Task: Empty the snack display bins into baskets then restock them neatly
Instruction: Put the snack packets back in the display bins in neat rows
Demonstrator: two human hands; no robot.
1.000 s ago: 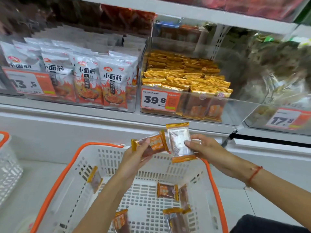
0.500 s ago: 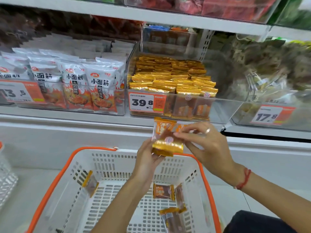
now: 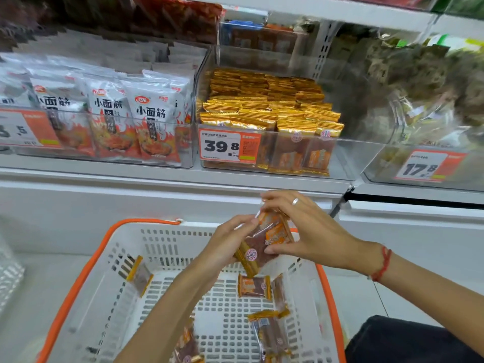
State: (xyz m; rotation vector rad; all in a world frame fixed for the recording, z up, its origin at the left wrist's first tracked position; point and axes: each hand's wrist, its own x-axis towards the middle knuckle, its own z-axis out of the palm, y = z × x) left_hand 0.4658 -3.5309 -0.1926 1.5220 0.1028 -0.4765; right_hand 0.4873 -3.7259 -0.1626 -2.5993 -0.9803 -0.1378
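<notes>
Shop aisle, white shelf unit (image 3: pixel 183 179) with clear display bins in a row on it, another shelf above with red packs, blurred. Below the shelf, a white basket (image 3: pixel 162 247) with orange rim sits in front of the person, tilted toward the camera. Far left edge, part of a second white basket (image 3: pixel 7 268).

Left bin (image 3: pixel 104 158) holds upright white pouches with flame print (image 3: pixel 154 121), price tag 3.5 partly visible. Middle bin (image 3: pixel 348 155) holds gold-edged snack packs (image 3: pixel 267 100) stacked in rows, filling the left and centre, right end of the bin bare; price tag 39.8 (image 3: pixel 222 147) on its front. Right bin (image 3: pixel 379 176) holds dark greenish packs, blurred, tag 17.8 (image 3: pixel 421 167).

Over the basket's far rim, both hands hold a small bundle of snack packs (image 3: pixel 264 242), how many I cannot tell. Left hand (image 3: pixel 230 242) grips the bundle from the left side, fingers curled round it. Right hand (image 3: pixel 309 231) pinches it from the right, thumb under, fingers over the top; ring on one finger, red string bracelet (image 3: pixel 382 263) on the wrist.

Loose packs in the basket: one leaning on the left wall (image 3: pixel 140 276), one flat in the centre (image 3: pixel 254 285), a few near the bottom edge (image 3: pixel 269 334).
</notes>
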